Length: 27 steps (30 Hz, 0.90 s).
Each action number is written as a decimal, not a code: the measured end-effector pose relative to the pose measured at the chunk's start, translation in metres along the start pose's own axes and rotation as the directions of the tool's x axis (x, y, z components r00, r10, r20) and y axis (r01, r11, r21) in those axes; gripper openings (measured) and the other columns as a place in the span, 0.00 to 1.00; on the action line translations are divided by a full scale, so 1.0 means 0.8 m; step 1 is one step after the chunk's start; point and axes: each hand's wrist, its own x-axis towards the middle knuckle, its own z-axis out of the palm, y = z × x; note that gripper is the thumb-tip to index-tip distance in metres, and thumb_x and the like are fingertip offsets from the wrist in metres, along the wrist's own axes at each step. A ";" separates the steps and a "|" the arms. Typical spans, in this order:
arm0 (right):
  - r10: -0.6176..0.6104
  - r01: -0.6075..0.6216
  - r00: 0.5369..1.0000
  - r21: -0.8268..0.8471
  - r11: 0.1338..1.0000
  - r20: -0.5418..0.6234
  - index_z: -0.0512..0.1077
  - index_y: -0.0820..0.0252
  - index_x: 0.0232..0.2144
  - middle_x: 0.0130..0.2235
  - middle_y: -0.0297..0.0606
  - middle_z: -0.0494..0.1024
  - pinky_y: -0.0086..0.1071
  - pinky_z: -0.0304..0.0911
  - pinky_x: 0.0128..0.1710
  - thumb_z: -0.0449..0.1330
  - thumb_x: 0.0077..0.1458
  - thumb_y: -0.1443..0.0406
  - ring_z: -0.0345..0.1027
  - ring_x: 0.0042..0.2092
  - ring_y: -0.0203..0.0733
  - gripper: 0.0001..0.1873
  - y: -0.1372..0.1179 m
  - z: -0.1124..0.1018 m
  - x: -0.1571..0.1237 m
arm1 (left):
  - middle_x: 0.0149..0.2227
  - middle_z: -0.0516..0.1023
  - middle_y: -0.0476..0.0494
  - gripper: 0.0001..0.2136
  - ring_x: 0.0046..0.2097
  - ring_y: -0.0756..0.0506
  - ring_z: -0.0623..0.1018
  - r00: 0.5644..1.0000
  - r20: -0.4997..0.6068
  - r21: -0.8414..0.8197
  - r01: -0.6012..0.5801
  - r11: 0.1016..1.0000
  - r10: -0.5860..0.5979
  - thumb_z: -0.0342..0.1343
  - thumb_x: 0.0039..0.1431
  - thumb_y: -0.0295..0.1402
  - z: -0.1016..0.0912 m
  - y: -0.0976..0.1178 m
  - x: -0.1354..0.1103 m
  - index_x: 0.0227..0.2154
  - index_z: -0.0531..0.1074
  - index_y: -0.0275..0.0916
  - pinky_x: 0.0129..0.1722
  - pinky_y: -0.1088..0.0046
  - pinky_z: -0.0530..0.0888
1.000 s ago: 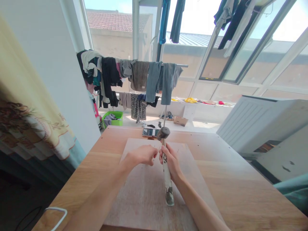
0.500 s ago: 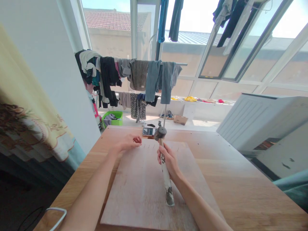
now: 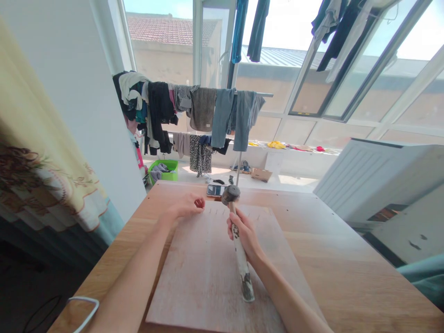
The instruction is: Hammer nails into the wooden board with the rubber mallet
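Okay, wooden table [image 3: 333, 259] fills lower frame, pale board [image 3: 204, 273] on it, bottom centre. Hammer [image 3: 239, 249] at centre, right hand [image 3: 245, 230] clenched round its handle; left hand [image 3: 189, 206] curled left of centre, can't tell if it's gripping anything; thin nails [image 3: 217, 212] upright near board's top edge, mid-frame.

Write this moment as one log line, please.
Right hand: gripping hammer by handle | Left hand: at far left corner of board, grip unclear | Board: on table, thin upright pins near far edge

Daylight through bright windows [image 3: 284, 83], dark lower left, pale glare on tabletop [image 3: 305, 208], fine detail seemingly soft
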 end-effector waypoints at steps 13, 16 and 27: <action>0.101 -0.109 0.989 0.068 0.992 0.103 0.66 0.58 0.31 0.22 0.24 0.68 0.22 0.49 0.14 0.63 0.51 0.55 0.58 0.16 0.27 0.14 -0.025 0.049 0.006 | 0.27 0.77 0.49 0.14 0.29 0.49 0.76 0.996 -0.057 -0.073 -0.067 0.995 0.063 0.58 0.43 0.28 0.011 -0.017 0.006 0.37 0.73 0.36 0.29 0.77 0.71; 0.086 -0.093 0.992 0.069 0.993 0.094 0.66 0.58 0.31 0.22 0.24 0.68 0.22 0.51 0.15 0.62 0.51 0.55 0.58 0.16 0.27 0.14 -0.017 0.058 0.011 | 0.26 0.77 0.50 0.11 0.29 0.49 0.75 0.995 -0.067 -0.084 -0.082 0.993 0.077 0.58 0.44 0.27 0.011 -0.019 0.005 0.34 0.74 0.35 0.29 0.77 0.70; 0.132 -0.137 0.984 0.033 0.990 0.123 0.68 0.59 0.32 0.21 0.24 0.68 0.21 0.51 0.12 0.62 0.50 0.55 0.58 0.15 0.27 0.14 0.016 0.063 0.001 | 0.25 0.74 0.50 0.06 0.28 0.50 0.71 0.990 -0.059 -0.102 -0.134 0.986 0.128 0.58 0.42 0.27 0.011 -0.024 0.007 0.28 0.73 0.34 0.27 0.77 0.66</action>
